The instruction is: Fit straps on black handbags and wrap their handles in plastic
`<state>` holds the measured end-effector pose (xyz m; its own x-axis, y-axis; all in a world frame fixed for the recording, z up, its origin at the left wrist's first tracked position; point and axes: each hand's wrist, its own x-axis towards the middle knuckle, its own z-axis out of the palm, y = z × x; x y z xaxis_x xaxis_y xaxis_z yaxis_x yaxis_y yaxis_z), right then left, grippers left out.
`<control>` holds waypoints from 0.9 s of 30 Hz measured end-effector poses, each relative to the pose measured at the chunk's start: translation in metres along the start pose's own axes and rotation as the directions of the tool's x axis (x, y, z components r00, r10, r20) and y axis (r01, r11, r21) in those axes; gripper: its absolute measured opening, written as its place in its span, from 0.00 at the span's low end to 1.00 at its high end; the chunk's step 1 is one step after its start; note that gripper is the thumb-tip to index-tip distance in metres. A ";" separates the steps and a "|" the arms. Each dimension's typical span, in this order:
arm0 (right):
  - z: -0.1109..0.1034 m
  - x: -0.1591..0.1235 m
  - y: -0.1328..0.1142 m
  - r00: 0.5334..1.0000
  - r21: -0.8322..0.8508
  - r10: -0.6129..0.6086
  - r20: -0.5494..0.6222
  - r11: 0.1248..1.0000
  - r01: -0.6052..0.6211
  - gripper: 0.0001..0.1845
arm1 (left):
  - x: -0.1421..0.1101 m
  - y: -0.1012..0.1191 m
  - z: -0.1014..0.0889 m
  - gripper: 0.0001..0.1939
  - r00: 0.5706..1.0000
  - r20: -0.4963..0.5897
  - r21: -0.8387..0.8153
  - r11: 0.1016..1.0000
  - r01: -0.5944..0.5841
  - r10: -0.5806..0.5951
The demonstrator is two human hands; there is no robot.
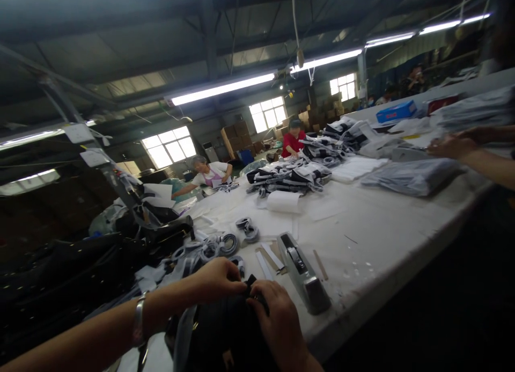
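A black bag [217, 329] with small gold-coloured fittings stands at the table's near edge, low in the head view. My left hand [219, 279], with a bracelet [139, 318] on its wrist, is closed at the bag's top, its fingertips pinching a short black strap [250, 281]. Right beside it, my right hand [281, 315] curls its fingers round the same black strap part from the other side. The fingers partly hide the strap's end. A grey tape dispenser [302, 272] sits just beyond my right hand. Coiled grey straps [211, 247] lie past my left hand.
Dark bags with gold studs [72, 270] are heaped at the left. Paper strips [267, 259] lie by the dispenser. Farther back are a pile of wrapped straps [289, 176], a blue box [396, 111] and plastic-wrapped packs [410, 176]. A co-worker's hands [450, 145] are at the right.
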<state>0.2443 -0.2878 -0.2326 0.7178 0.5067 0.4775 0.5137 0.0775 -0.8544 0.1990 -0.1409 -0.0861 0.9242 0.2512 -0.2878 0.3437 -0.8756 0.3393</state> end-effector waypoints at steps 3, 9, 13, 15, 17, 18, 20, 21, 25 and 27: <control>-0.006 0.003 -0.002 0.997 0.097 0.077 0.028 0.992 -0.079 0.18 | 0.004 0.006 0.000 0.14 1.000 0.003 0.072 0.997 -0.003 0.003; -0.036 0.010 -0.004 0.938 0.268 0.015 0.347 0.957 -0.114 0.17 | 0.008 0.009 0.003 0.12 0.999 0.033 0.128 0.992 0.010 -0.014; -0.043 0.010 -0.002 0.925 0.231 0.001 0.380 0.968 -0.096 0.13 | 0.008 0.007 0.006 0.12 0.997 0.065 0.117 0.993 0.026 -0.034; -0.039 0.008 0.001 0.926 0.212 -0.017 0.377 0.975 -0.068 0.12 | 0.008 0.006 0.007 0.13 0.995 0.083 0.108 0.993 0.039 -0.048; -0.032 0.004 0.004 0.942 0.194 -0.038 0.333 0.981 -0.029 0.13 | 0.007 0.004 0.007 0.13 0.993 0.101 0.099 0.993 0.057 -0.067; -0.028 0.002 0.005 0.956 0.178 -0.041 0.289 0.984 -0.011 0.14 | 0.007 0.004 0.006 0.14 0.991 0.111 0.094 0.993 0.068 -0.078; -0.019 -0.003 0.006 0.983 0.140 -0.042 0.178 0.990 0.017 0.15 | 0.007 0.005 0.005 0.15 0.986 0.131 0.090 0.992 0.090 -0.101; -0.015 -0.005 0.006 0.992 0.123 -0.041 0.122 0.992 0.026 0.15 | 0.006 0.006 0.005 0.15 0.984 0.141 0.091 0.991 0.098 -0.110; -0.005 -0.010 0.009 0.999 0.085 -0.032 -0.006 0.996 0.032 0.17 | 0.005 0.011 0.003 0.15 0.985 0.137 0.140 0.987 0.082 -0.101; -0.003 -0.010 0.010 0.999 0.070 -0.031 -0.021 0.997 0.033 0.17 | 0.004 0.015 0.002 0.13 0.992 0.106 0.187 0.981 0.052 -0.073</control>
<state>0.2434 -0.2951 -0.2453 0.7108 0.4862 0.5083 0.5029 0.1540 -0.8505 0.2076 -0.1541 -0.0844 0.8738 0.2695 -0.4047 0.3542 -0.9230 0.1502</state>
